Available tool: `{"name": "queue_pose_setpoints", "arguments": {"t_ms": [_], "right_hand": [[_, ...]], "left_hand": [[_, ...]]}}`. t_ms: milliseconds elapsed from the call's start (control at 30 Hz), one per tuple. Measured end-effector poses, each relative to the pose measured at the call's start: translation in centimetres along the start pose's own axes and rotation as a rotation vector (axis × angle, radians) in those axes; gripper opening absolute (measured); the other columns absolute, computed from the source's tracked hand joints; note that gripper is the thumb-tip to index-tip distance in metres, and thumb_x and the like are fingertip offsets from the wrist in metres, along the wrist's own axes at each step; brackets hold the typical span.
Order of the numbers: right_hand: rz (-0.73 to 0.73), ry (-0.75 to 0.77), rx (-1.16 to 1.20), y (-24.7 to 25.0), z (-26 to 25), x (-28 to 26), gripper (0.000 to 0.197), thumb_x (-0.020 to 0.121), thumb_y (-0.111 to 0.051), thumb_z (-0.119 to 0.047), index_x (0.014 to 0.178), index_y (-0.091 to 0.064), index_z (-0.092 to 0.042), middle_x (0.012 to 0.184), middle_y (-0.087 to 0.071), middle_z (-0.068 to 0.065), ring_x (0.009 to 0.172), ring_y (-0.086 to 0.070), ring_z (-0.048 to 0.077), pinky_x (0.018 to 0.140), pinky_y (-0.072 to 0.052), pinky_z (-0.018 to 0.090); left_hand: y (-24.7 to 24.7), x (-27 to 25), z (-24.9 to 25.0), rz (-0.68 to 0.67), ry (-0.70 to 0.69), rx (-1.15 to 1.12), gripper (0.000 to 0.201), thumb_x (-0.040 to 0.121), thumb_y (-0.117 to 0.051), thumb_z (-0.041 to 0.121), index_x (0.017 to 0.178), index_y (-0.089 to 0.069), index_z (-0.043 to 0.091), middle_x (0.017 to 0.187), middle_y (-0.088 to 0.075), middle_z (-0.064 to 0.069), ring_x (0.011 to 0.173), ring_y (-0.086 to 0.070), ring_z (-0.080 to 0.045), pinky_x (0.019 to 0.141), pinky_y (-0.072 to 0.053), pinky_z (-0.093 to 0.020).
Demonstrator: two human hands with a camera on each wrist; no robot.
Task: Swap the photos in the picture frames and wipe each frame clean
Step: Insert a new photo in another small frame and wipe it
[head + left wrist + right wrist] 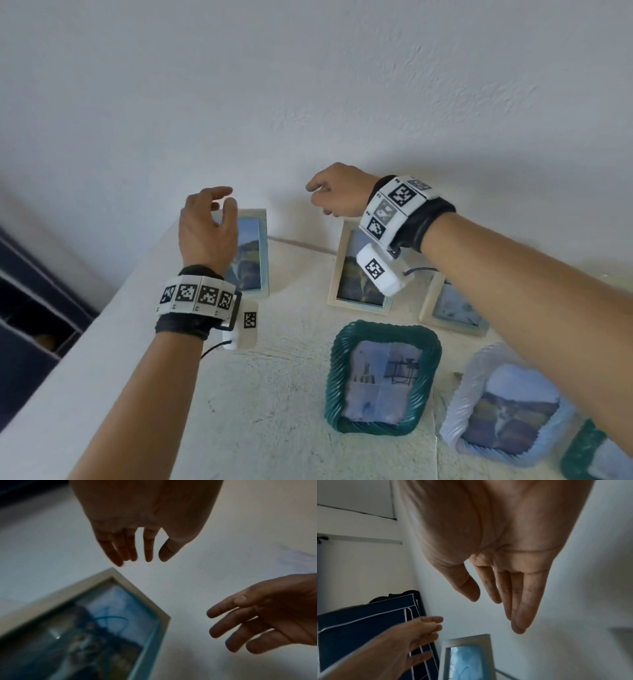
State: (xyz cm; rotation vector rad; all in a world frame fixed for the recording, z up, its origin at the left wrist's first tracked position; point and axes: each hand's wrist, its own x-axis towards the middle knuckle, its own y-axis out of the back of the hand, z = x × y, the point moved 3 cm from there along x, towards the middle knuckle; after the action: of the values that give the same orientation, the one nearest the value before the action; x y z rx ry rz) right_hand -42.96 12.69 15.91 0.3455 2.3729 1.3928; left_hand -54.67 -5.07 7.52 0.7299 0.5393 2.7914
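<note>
Neither hand is gripping anything: we are holding the left hand (207,233) with fingers loosely spread and slightly bent, and the right hand (337,190) with fingers relaxed and nearly straight, both hovering in the air above the white textured table (274,394).

The pale wooden frame (251,253) at the far left is lying flat directly under the left hand; in the left wrist view its corner is pointing toward the fingertips (120,561), which are close above it but not touching. Its long axis is running away from us toward the wall, roughly in line with the left forearm. The left hand is clearly the nearer one; the right hand is sitting off to the frame's right, past a second wooden frame (356,274) that the right wrist is partly covering.

We are judging that the next move is a pickup of the leftmost frame, a short drop for the left hand, the right coming across to steady it.

Also lying flat: a third wooden frame (452,308), a green ribbed frame (380,377) and a pale blue ribbed frame (507,411). No wiping cloth is showing in any view.
</note>
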Motion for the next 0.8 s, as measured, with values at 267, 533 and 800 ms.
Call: {"name": "queue_pose_setpoints", "arguments": {"t_ms": [267, 533, 800], "right_hand": [[-0.077, -0.124, -0.053, -5.9, -4.7, 4.9, 0.028, 0.089, -0.049, -0.019, 0.065, -0.037, -0.014, 0.063, -0.044, 0.004, 0.054, -0.044, 0.020, 0.053, -0.032, 0.024], [-0.012, -0.137, 0.230, -5.9, -5.0, 4.8, 0.030, 0.079, -0.054, -0.012, 0.062, -0.030, -0.017, 0.063, -0.034, 0.002, 0.064, -0.042, 0.019, 0.057, -0.034, 0.029], [0.365, -0.035, 0.706, 1.5, -1.3, -4.2, 0.031, 0.086, -0.050, -0.008, 0.096, -0.056, 0.021, 0.079, -0.050, 0.016, 0.071, -0.048, 0.023, 0.066, -0.047, 0.037]], "left_hand": [[1.9, -0.4, -6.3, -0.177, 0.488, 0.046, 0.033, 0.098, -0.038, 0.022, 0.131, -0.038, 0.018, 0.118, -0.060, -0.018, 0.104, -0.055, -0.035, 0.088, -0.042, -0.039], [2.9, -0.3, -5.0, -0.164, 0.306, 0.056, 0.018, 0.095, -0.047, 0.023, 0.113, -0.047, 0.024, 0.102, -0.067, -0.013, 0.087, -0.065, -0.035, 0.082, -0.056, -0.049], [4.0, -1.0, 5.8, -0.170, 0.113, -0.202, 0.018, 0.097, -0.051, 0.026, 0.115, -0.052, 0.026, 0.092, -0.070, -0.010, 0.081, -0.070, -0.023, 0.070, -0.061, -0.044]]}}
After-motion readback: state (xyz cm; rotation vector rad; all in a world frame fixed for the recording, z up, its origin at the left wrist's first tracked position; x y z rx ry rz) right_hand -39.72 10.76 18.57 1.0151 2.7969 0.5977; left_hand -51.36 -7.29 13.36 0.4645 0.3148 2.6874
